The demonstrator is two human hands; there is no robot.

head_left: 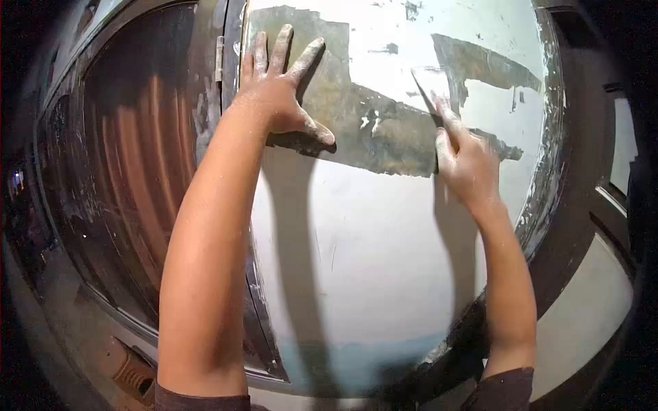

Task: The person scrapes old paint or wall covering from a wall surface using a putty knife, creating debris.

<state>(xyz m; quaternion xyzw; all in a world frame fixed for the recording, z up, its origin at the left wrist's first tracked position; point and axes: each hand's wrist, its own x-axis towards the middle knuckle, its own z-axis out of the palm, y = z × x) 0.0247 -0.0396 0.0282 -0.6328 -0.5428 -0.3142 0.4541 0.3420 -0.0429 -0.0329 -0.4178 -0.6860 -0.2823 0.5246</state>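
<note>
Probably light and stiff, the scraper [425, 96] juts beyond the right hand [470, 157] gripping it, likely best held by its near end; the left hand [271, 94] spreads, holding nothing, on the panel [373, 240].

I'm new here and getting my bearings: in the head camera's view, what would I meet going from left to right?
Orange-brown curtain, metal hinge, left hand with fingers spread, thin flat tool, right hand holding it, pale panel at far right.
</note>
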